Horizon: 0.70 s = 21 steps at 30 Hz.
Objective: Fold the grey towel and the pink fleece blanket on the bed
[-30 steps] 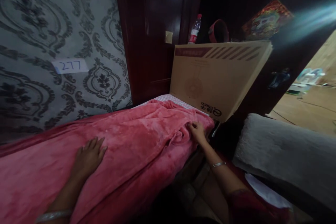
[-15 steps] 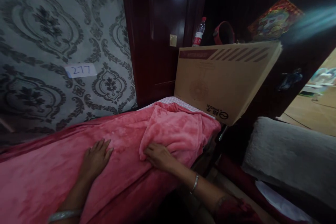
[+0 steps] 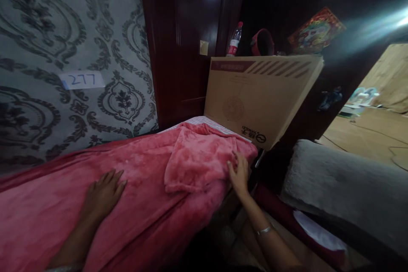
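Pink fleece blanket point(image 3: 134, 187) spread over bed, corner folded back at 2 o'clock. Left hand point(image 3: 103, 193) lies flat on it, fingers spread, apparently pinning the cloth. Right hand point(image 3: 239, 172) at fold's edge near 3 o'clock, fingers loosely extended, touching fleece, gripping nothing. Cardboard box point(image 3: 261, 93) stands beyond, at 1 o'clock.
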Tool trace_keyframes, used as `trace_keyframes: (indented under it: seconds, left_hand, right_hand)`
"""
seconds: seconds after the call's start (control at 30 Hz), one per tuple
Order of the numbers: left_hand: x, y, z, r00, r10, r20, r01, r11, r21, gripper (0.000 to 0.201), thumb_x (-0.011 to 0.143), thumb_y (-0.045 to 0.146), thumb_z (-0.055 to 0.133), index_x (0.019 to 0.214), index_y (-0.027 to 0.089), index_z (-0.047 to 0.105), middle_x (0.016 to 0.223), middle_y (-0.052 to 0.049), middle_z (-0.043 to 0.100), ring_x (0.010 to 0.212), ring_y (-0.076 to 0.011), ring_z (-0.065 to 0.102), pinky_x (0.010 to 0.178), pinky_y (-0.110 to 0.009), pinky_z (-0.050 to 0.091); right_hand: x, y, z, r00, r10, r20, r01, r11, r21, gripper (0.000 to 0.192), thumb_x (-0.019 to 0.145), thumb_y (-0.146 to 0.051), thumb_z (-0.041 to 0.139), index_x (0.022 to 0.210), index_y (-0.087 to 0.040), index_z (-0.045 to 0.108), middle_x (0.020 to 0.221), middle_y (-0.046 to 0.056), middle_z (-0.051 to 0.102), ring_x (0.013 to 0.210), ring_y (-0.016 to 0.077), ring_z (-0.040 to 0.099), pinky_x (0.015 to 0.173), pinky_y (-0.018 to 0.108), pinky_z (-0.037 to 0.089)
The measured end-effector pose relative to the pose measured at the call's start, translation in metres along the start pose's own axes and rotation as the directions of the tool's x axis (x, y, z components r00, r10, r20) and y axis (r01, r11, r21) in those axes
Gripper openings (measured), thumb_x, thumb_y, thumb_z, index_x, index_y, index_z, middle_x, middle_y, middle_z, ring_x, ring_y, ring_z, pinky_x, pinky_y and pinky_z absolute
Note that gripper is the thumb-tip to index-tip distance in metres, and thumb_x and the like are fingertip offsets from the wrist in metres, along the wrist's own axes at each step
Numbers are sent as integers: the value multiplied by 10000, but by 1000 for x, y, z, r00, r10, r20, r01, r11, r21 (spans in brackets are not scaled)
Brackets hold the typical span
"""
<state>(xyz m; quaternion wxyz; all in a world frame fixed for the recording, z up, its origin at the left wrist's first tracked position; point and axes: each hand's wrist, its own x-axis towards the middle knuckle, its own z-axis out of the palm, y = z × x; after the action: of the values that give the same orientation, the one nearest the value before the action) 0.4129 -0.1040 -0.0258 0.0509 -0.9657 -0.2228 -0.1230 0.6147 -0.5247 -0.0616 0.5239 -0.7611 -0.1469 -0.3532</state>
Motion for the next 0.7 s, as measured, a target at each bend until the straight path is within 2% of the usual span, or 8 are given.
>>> trace_keyframes:
  seconds: [0.07,0.17,0.23,0.37,0.43,0.5,0.63,0.7]
  left_hand:
    - [0,0,0,1000,0,-1,0,1000,-8,604,969,367,294,1450,94,536,1528,-193,481,1412,-365,439,1127,-547,375]
    - [1,-1,1,1000,-7,-23,6,999,-35,593,961,363,310,1444,114,546,1521,-190,491,1401,-365,452,1119,-562,381]
    - [1,-2,2,999,-4,-36,2,999,-50,590,955,365,318,1440,122,552,1512,-192,500,1397,-366,456,1114,-571,385]
    - [2,-3,7,999,5,-52,-8,998,-58,599,947,367,319,1428,108,563,1506,-197,506,1402,-368,450,1112,-568,385]
    - [3,-4,8,999,-4,-52,1,999,-49,608,947,375,309,1427,103,564,1504,-199,508,1403,-369,449,1115,-571,377]
    - [4,-4,8,999,-12,-40,10,999,-39,622,948,380,291,1436,98,553,1511,-198,500,1413,-366,438,1121,-570,368]
    - [3,-2,5,999,-36,-6,36,999,-24,649,953,405,255,1454,101,532,1543,-187,465,1432,-349,419,1134,-548,357]
    - [1,-2,4,999,-46,-6,46,998,-31,646,950,413,260,1447,112,542,1544,-178,468,1427,-346,427,1132,-543,359]
  right_hand:
    - [13,21,-4,974,228,-2,-227,970,84,551,776,-482,583,1226,-164,606,1192,154,649,1043,290,618,945,501,504]
    - [26,34,-5,847,520,112,-531,810,249,593,698,-476,636,1200,-162,591,956,77,684,793,217,641,713,350,546]
    - [32,35,-4,771,613,170,-633,714,298,548,685,-458,668,1146,-173,593,801,6,652,660,170,601,591,274,501]
    - [50,28,-1,685,680,263,-729,630,268,292,708,-430,706,816,-191,577,557,-52,524,464,122,482,439,224,390]
    - [62,24,2,640,696,326,-768,596,235,269,763,-389,689,684,-206,508,498,-55,472,415,104,431,411,217,357]
    - [74,18,4,615,696,370,-785,585,204,278,836,-322,651,655,-207,473,494,-59,452,411,89,411,414,207,352]
    - [95,1,10,620,666,415,-766,628,136,246,951,-317,624,771,-168,546,617,-58,523,490,78,475,490,206,426]
    - [102,-11,12,662,617,425,-717,686,121,281,964,-385,634,810,-157,575,675,-50,554,538,80,506,540,222,464]
